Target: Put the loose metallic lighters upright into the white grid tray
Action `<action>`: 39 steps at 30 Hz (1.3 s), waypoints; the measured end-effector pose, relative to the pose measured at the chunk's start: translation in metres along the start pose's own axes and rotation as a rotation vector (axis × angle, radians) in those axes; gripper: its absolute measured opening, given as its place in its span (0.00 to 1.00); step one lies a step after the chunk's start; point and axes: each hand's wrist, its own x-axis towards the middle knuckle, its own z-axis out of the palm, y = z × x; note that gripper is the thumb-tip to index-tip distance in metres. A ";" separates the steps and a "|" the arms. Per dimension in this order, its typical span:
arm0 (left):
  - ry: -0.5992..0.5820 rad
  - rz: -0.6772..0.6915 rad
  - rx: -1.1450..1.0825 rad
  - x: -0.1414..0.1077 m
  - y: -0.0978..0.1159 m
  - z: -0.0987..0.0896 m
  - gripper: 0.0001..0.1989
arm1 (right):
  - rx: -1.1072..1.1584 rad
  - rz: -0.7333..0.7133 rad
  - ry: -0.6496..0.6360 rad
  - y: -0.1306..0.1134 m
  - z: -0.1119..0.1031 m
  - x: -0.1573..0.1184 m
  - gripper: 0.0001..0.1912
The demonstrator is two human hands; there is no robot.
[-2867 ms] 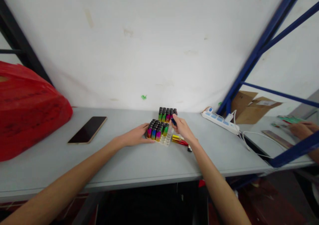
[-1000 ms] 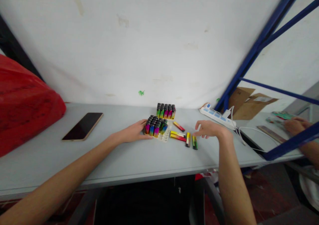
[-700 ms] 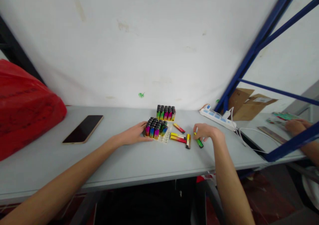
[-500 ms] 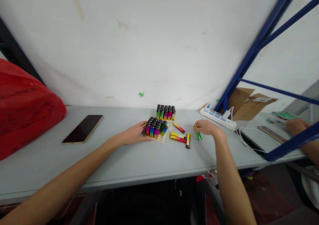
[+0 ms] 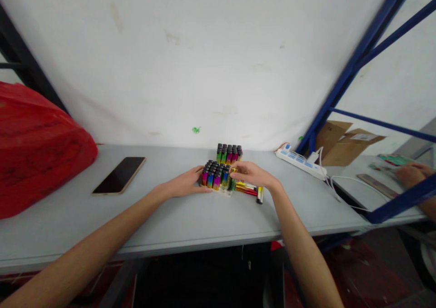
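Several shiny, gradient-coloured lighter-like tubes with black tops stand packed upright in a white tray with holes. My left hand grips the tray's left side, its thumb at the front and its fingers reaching round behind. My right hand is over the tray's right part, its fingers closed on a green-and-yellow tube. That tube stands about upright at the holes; whether it sits in one is hidden. Loose red and yellow tubes lie below my right hand, and another tube lies to their right.
A second upright group of tubes stands behind, near the wall. A phone and a red bag are on the left. To the right are a white power strip, a blue frame, a cardboard box and another person's hand.
My right hand has moved left from the table to the tray, carrying the green-and-yellow tube and turning it more upright. My left hand stays at the tray. The view has shifted slightly.
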 end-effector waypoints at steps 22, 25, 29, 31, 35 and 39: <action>0.026 0.007 -0.002 0.000 -0.005 0.002 0.42 | 0.822 0.127 0.456 0.004 -0.001 0.002 0.32; 0.024 0.008 -0.006 0.000 -0.004 0.002 0.42 | 0.776 0.136 0.425 -0.001 0.007 0.004 0.29; 0.023 0.001 -0.011 0.001 -0.004 0.002 0.42 | 0.622 0.159 0.361 -0.007 0.017 0.004 0.31; 0.016 -0.005 -0.008 0.001 -0.004 0.002 0.42 | 0.568 0.196 0.345 -0.008 0.021 0.005 0.34; 0.013 -0.004 -0.009 0.000 -0.003 0.001 0.42 | 0.517 0.258 0.314 -0.007 0.029 0.014 0.39; 0.019 -0.005 -0.012 0.000 -0.002 0.001 0.41 | 0.427 0.261 0.330 -0.004 0.036 0.020 0.40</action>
